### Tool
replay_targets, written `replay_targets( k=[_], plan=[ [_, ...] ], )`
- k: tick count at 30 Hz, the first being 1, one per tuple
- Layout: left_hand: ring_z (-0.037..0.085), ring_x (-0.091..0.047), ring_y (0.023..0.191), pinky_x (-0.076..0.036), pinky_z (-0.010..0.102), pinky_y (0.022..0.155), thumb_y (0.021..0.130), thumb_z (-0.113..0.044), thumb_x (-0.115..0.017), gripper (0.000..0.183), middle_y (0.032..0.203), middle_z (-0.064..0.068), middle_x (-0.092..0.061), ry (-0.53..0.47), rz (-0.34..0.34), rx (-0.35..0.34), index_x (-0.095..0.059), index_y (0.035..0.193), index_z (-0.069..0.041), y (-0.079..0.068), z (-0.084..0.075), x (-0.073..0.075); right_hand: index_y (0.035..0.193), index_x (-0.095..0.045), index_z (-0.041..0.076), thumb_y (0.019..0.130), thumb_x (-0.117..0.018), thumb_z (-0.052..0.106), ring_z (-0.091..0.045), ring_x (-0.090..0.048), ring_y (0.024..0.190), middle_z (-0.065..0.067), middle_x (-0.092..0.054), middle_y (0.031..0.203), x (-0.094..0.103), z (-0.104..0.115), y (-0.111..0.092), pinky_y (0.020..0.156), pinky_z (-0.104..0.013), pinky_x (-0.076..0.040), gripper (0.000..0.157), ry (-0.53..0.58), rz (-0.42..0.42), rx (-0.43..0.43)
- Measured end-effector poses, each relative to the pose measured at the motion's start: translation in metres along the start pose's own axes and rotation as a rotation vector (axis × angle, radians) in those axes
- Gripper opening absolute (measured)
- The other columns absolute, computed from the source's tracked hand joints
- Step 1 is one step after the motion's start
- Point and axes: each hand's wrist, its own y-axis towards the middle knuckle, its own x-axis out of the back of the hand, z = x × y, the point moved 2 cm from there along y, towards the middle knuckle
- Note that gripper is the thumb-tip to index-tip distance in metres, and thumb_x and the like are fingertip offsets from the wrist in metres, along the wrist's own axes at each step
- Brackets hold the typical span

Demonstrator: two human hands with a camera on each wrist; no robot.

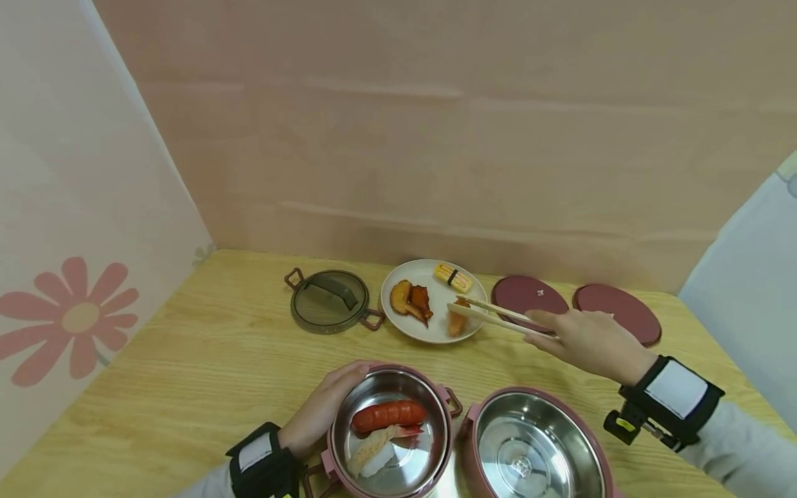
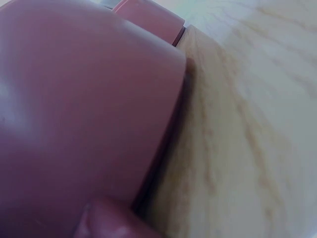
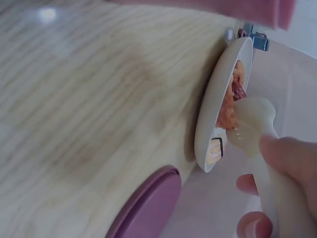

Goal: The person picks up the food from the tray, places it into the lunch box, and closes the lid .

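Observation:
My right hand (image 1: 588,342) grips pale tongs (image 1: 498,318), their two tips on either side of a brown-orange piece of food (image 1: 457,322) on the white plate (image 1: 398,332). Also on that plate are a yellow piece with a dark band (image 1: 453,277), a golden curved piece (image 1: 400,296) and a dark red-brown piece (image 1: 420,301). With my left hand (image 1: 336,394) I hold the outer side of a pink pot (image 1: 429,394), fingers at its rim. Inside the pot lie a red sausage (image 1: 389,416) and a shrimp sushi (image 1: 376,449).
A second pink pot (image 1: 529,449), with a bare steel inside, stands to the right of the first. Behind them lie a glass lid (image 1: 317,315) with a dark handle and two dark red lids (image 1: 523,294). A brown wall (image 1: 436,173) closes off the table's back.

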Motion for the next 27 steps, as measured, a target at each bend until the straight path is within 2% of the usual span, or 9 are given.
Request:
replay_targets(
  k=[4, 7, 11, 15, 19, 24, 27],
  plan=[
    [0.023, -0.049, 0.124, -0.042, 0.036, 0.104, 0.103, -0.043, -0.038, 0.057, 0.135, 0.015, -0.052, -0.030, 0.014, 0.000, -0.047, 0.139, 0.001, -0.001, 0.001, 0.001, 0.122, -0.066, 0.009, 0.094, -0.062, 0.036, 0.002, -0.039, 0.045, 0.016, -0.052, 0.058, -0.003, 0.002, 0.001, 0.037, -0.021, -0.030, 0.039, 0.002, -0.033, 0.019],
    [0.023, -0.048, 0.125, -0.040, 0.036, 0.105, 0.103, -0.044, -0.039, 0.058, 0.136, 0.015, -0.051, -0.024, -0.002, 0.006, -0.047, 0.139, 0.000, -0.001, 0.001, 0.000, 0.121, -0.067, 0.012, 0.094, -0.063, 0.034, 0.001, -0.036, 0.045, 0.017, -0.041, 0.054, -0.005, 0.003, 0.001, 0.037, -0.021, -0.029, 0.035, -0.003, -0.046, 0.026],
    [0.025, -0.046, 0.127, -0.038, 0.035, 0.106, 0.102, -0.045, -0.039, 0.058, 0.136, 0.014, -0.051, -0.012, -0.016, 0.006, -0.048, 0.138, 0.000, 0.000, 0.000, 0.000, 0.120, -0.067, 0.015, 0.093, -0.064, 0.031, -0.001, -0.032, 0.044, 0.015, -0.036, 0.052, -0.006, 0.003, 0.002, 0.037, -0.021, -0.025, 0.032, -0.017, -0.069, 0.026],
    [0.023, -0.049, 0.125, -0.041, 0.033, 0.104, 0.103, -0.043, -0.039, 0.056, 0.134, 0.014, -0.053, -0.029, 0.001, -0.002, -0.048, 0.137, 0.001, 0.000, 0.001, 0.000, 0.120, -0.067, 0.017, 0.093, -0.064, 0.032, -0.002, -0.031, 0.043, 0.014, -0.035, 0.052, -0.008, 0.001, 0.002, 0.037, -0.021, -0.023, 0.031, -0.015, -0.073, 0.017],
    [0.025, -0.048, 0.126, -0.041, 0.040, 0.107, 0.103, -0.042, -0.038, 0.056, 0.135, 0.015, -0.053, -0.021, 0.009, -0.003, -0.048, 0.138, 0.001, -0.001, 0.001, 0.001, 0.121, -0.067, 0.014, 0.093, -0.064, 0.033, -0.002, -0.033, 0.043, 0.014, -0.037, 0.053, -0.010, -0.001, 0.002, 0.036, -0.021, -0.025, 0.033, -0.013, -0.071, 0.013],
    [0.029, -0.042, 0.132, -0.032, 0.048, 0.112, 0.103, -0.045, -0.038, 0.058, 0.139, 0.015, -0.049, 0.034, -0.025, 0.010, -0.048, 0.139, -0.001, -0.001, 0.000, 0.001, 0.124, -0.064, 0.008, 0.093, -0.063, 0.039, -0.002, -0.038, 0.044, 0.013, -0.042, 0.052, -0.006, -0.005, 0.003, 0.038, -0.022, -0.029, 0.044, 0.031, -0.016, -0.019],
    [0.029, -0.045, 0.130, -0.036, 0.044, 0.109, 0.103, -0.044, -0.036, 0.056, 0.138, 0.016, -0.051, 0.020, 0.001, -0.004, -0.048, 0.139, -0.002, 0.000, -0.001, 0.000, 0.127, -0.061, 0.005, 0.093, -0.062, 0.042, -0.002, -0.040, 0.044, 0.012, -0.043, 0.051, -0.002, -0.010, 0.002, 0.042, -0.022, -0.031, 0.050, 0.073, 0.025, -0.033]
  ],
)
